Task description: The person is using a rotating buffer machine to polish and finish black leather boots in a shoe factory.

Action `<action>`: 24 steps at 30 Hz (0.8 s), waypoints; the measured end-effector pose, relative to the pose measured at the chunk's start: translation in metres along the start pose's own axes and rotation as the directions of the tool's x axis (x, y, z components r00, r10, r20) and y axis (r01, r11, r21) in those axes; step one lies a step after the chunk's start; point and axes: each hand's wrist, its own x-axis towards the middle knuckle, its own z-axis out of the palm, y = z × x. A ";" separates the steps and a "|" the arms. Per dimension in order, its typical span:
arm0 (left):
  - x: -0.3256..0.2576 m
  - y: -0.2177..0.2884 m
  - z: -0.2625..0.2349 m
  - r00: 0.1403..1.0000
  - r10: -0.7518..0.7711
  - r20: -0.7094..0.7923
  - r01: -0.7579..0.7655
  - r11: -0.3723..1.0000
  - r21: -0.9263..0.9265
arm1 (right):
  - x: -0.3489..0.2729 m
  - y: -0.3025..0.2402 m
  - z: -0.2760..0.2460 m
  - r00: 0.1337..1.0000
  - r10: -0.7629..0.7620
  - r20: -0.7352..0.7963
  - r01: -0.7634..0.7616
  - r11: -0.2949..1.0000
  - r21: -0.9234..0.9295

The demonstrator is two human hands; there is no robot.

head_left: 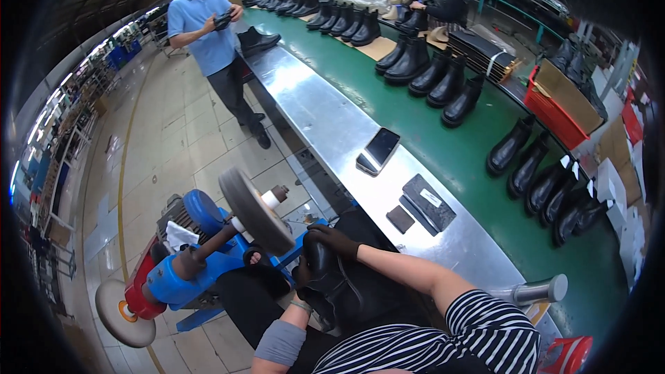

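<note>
Hands both gloved: left hand (303, 289) and right hand (332, 241) clenched around black leather boot (325, 277), held over the lap just beside grey round buffing wheel (256, 211), off the steel bench (332, 131) edge. Boot looks stiff-soled, soft-shafted, fairly light; grip sole and shaft.

Dark phone screen (381, 147) and white-labelled black pad (429, 201) on steel counter (325, 114)
</note>
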 end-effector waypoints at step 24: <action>0.012 0.032 -0.020 0.775 0.619 -0.127 -0.569 0.771 0.287 | 0.042 -0.022 -0.008 0.902 0.000 0.431 -0.405 0.347 0.846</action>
